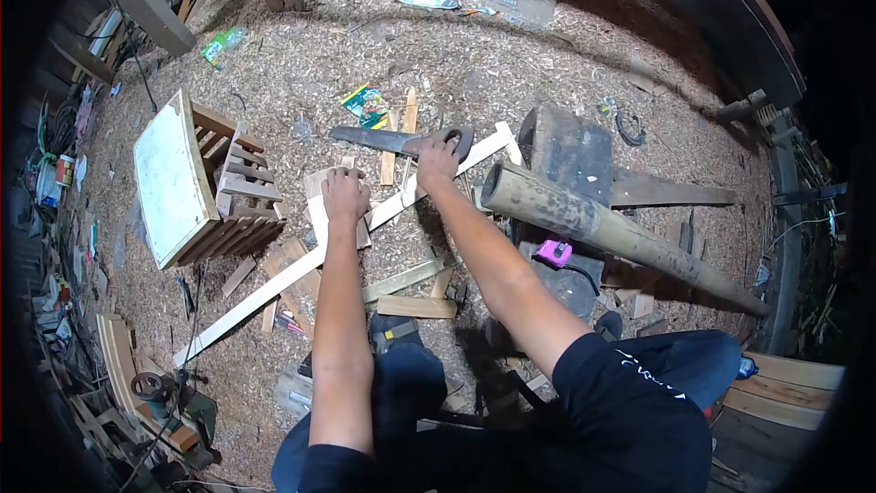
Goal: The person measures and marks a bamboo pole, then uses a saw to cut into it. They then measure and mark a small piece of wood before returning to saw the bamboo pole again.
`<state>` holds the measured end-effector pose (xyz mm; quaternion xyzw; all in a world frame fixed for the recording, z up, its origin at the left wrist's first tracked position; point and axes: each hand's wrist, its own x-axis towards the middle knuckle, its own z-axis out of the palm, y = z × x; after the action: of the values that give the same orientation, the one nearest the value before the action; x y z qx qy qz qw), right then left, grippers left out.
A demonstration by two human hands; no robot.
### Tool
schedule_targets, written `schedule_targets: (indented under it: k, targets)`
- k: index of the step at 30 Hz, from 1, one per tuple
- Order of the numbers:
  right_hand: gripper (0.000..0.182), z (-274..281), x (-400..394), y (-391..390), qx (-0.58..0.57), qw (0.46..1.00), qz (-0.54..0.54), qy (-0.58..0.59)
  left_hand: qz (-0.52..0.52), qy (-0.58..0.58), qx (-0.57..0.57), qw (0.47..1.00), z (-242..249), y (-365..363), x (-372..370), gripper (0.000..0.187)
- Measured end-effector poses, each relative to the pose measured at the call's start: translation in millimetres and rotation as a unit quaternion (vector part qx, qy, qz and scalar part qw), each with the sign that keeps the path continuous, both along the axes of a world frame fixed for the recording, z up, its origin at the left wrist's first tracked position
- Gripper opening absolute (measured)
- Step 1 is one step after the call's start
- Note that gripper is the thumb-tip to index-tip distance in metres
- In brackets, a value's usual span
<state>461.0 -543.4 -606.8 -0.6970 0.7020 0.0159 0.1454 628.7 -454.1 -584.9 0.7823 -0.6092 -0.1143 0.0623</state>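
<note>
Far L, a crate [169, 184] w/ a whitish panel & slats sits tilted on the shavings-covered ground [265, 82]; a green wrapper [222, 47] lies beyond it. A long pale strip [265, 294] runs diag. from lower L up toward the ctr. L hand [344, 194] is palm-down on a short board [316, 183] nr the strip, fingers slightly apart & bent. Just beyond, a green/yellow packet [367, 106] lies nr the saw [370, 139], whose blade points L, handle R. An offcut [417, 308] lies flat nr the person's foot. R hand [438, 162] is over the saw where blade meets handle, fingers close together; can't tell if they're wrapped round it. R forearm passes over the strip. Further R, a dark block [575, 151] sits beyond a thick hollow pole [593, 219], which slants down to the R, open end nr the R hand. A pink tape measure [554, 252] lies on the near side of the pole.
</note>
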Motion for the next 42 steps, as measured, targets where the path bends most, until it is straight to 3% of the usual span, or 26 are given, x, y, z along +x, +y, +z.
schedule_targets:
  k: [3,6,7,9,11,12,14,17,18,20,24,26,28,29,30,31,34,36,38,42]
  targets:
    - [0.036,-21.6,-3.8,-0.1,-0.041,0.993,0.055,0.091,0.016,0.03,-0.017,0.999,-3.6,2.2,-3.2,0.028]
    - [0.033,-19.7,-1.3,-2.6,0.006,0.994,0.08,0.07,0.013,0.037,-0.046,0.998,6.0,0.9,0.3,0.027]
    - [0.029,-19.5,3.1,6.0,-0.077,0.99,0.087,0.075,0.003,0.011,-0.078,0.997,6.9,0.0,1.2,0.027]
    - [0.029,-2.3,9.4,12.6,-0.075,0.989,0.128,0.006,-0.024,-0.018,-0.096,0.995,11.4,-4.4,2.1,0.026]
    - [0.035,44.4,22.3,12.5,-0.044,0.989,0.104,-0.092,-0.024,-0.022,-0.104,0.994,42.2,-3.9,0.7,0.028]
    - [0.034,49.6,24.9,12.3,-0.077,0.967,0.045,-0.24,-0.025,-0.037,-0.124,0.991,52.2,-5.5,0.7,0.03]
    - [0.026,108.8,23.6,28.6,-0.089,0.937,-0.006,-0.338,-0.045,-0.118,-0.254,0.959,57.7,-12.2,5.0,0.033]
    - [0.022,153.7,10.3,44.4,-0.174,0.859,-0.041,-0.479,-0.064,-0.086,-0.244,0.964,122.9,-13.7,-31.9,0.031]
    - [0.022,170.2,-4.1,49.6,-0.184,0.857,-0.052,-0.479,-0.075,-0.091,-0.296,0.948,136.4,-14.0,-44.6,0.03]
    - [0.021,202.5,-29.7,57.7,-0.271,0.768,-0.073,-0.576,-0.096,-0.096,-0.353,0.926,167.2,-14.7,-72.4,0.029]
    - [0.033,254.8,-127.6,94.9,-0.255,0.755,-0.097,-0.596,-0.153,-0.028,-0.406,0.901,221.9,-7.0,-155.4,0.031]
    - [0.039,263.0,-182.3,116.5,-0.228,0.706,-0.087,-0.665,-0.196,-0.014,-0.463,0.865,236.2,-4.3,-199.9,0.031]
    - [0.035,260.3,-233.5,138.4,-0.297,0.731,-0.147,-0.596,-0.24,0.0,-0.43,0.87,238.9,2.4,-242.2,0.033]
    - [0.034,255.9,-260.0,151.7,-0.32,0.713,-0.155,-0.604,-0.259,-0.003,-0.388,0.885,235.9,5.3,-262.8,0.033]
    - [0.032,253.0,-285.6,165.9,-0.336,0.741,-0.197,-0.547,-0.275,-0.006,-0.344,0.898,230.8,6.8,-281.5,0.033]
    - [0.031,222.4,-311.1,165.8,-0.389,0.753,-0.205,-0.489,-0.289,0.0,-0.3,0.909,223.1,6.9,-299.7,0.033]
    - [0.032,227.6,-360.4,210.0,-0.386,0.758,-0.276,-0.446,-0.339,-0.021,-0.262,0.903,188.1,15.5,-339.1,0.039]
    - [0.033,221.7,-376.2,229.9,-0.365,0.768,-0.312,-0.424,-0.373,0.018,-0.203,0.905,177.7,24.3,-355.3,0.042]
    - [0.034,216.4,-377.1,246.3,-0.329,0.759,-0.338,-0.448,-0.394,0.053,-0.22,0.891,165.4,29.3,-369.3,0.042]
    - [0.033,188.2,-360.3,261.6,-0.379,0.773,-0.322,-0.395,-0.363,0.109,-0.125,0.917,139.0,30.0,-388.3,0.044]
